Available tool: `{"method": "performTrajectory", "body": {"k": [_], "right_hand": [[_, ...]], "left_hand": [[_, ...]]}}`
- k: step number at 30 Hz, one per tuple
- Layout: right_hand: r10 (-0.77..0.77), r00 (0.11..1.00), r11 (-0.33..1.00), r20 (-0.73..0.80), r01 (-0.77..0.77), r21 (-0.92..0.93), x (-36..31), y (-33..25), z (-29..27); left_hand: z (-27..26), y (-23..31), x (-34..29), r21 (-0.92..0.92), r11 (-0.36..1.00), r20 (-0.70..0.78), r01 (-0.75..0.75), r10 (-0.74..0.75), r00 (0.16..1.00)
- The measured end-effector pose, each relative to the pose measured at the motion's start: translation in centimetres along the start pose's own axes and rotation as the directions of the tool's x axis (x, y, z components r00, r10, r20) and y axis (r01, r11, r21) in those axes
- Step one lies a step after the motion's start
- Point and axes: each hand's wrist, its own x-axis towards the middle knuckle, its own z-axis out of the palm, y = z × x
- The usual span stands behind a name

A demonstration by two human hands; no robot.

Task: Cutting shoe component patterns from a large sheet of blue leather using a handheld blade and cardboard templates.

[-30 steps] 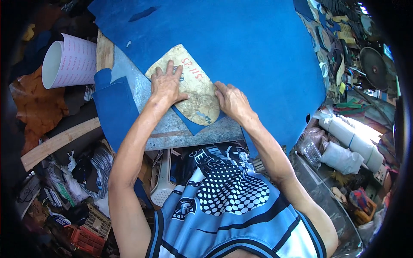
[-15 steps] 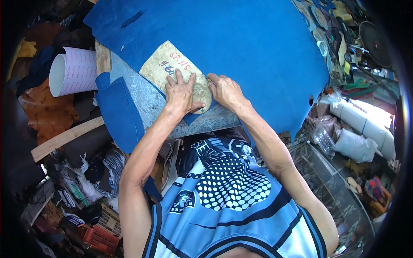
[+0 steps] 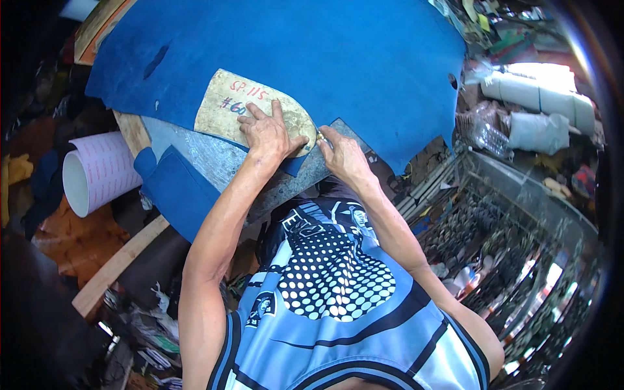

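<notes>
A stiff cream pattern piece (image 3: 211,114) with a rounded right end and hand-marked writing lies on a large blue leather sheet (image 3: 312,52). My left hand (image 3: 266,136) rests spread on the pattern, its thumb near the rounded end. At that tip my right hand (image 3: 348,159) is closed in a pinch. A small yellowish bit (image 3: 320,136) shows at its fingertips, but the rest is hidden by the fingers. Beneath both, a scuffed grey board (image 3: 182,143) shows along the near side. A blue leather corner (image 3: 296,166) pokes out under the pattern.
Left of the board hang blue leather offcuts (image 3: 179,188), with a white printed roll (image 3: 97,172) beyond. A wooden plank (image 3: 120,263) slants at lower left. Wrapped white rolls (image 3: 536,94) lie at right, above a cluttered rack (image 3: 500,253).
My right hand has moved around the pattern's rounded tip. Bare grey board now shows beside the tip, where blue leather lay. My left hand stays on the pattern; the view has shifted.
</notes>
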Motion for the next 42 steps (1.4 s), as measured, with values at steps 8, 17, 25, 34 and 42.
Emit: {"method": "performTrajectory", "body": {"k": [8, 17, 25, 34, 42], "right_hand": [[0.180, 0.975, 0.981, -0.130, -0.169, 0.095, -3.7, -1.3, 3.1], [0.315, 0.935, 0.941, -0.165, -0.286, 0.181, -4.9, -3.2, 4.7], [0.428, 0.896, 0.892, -0.119, -0.397, 0.217, -5.4, -4.4, 5.7], [0.483, 0.868, 0.854, -0.114, -0.438, 0.281, -5.4, -4.7, 4.5], [0.129, 0.930, 0.986, -0.344, -0.084, 0.143, -1.7, -3.8, 1.9]], "left_hand": [[0.2, -0.2, 0.1, 0.111, 0.992, -0.059, -0.054, 0.061, 0.996], [0.1, -0.3, 0.2, 0.173, 0.982, -0.059, -0.078, 0.090, 0.994], [0.2, -0.3, 0.5, 0.188, 0.975, -0.007, -0.121, 0.124, 0.992], [-0.8, -0.4, 0.5, 0.078, 0.992, -0.062, -0.097, 0.102, 0.993], [5.0, -8.3, -4.6, -0.431, 0.872, -0.402, -0.231, 0.043, 0.915]]}}
